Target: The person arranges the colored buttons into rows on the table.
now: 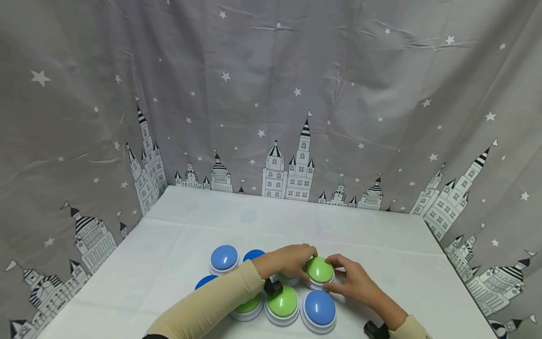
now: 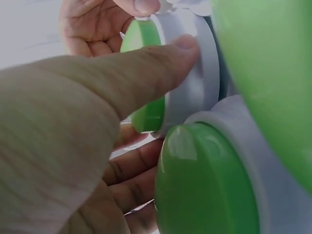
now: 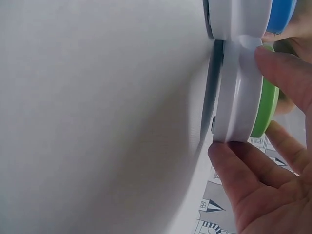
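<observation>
Both hands grip a round push button (image 1: 320, 270) with a green dome and white base, in the right part of the cluster. My left hand (image 1: 292, 260) has its thumb (image 2: 170, 61) against the white base, the fingers curling round the far side. From the right, my right hand (image 1: 357, 282) holds the same button, its thumb and fingertips on the rim in the right wrist view. The base's underside is tilted a little off the white table in that view. A blue button (image 1: 320, 307) sits just in front, and a green button (image 1: 282, 300) lies to its left.
More blue buttons stand to the left, one at the back (image 1: 224, 257), others partly covered by the left sleeve (image 1: 207, 301). Another green button (image 1: 249, 305) is half hidden there. The white table (image 1: 372, 235) ends at a grey castle-print curtain (image 1: 338, 117).
</observation>
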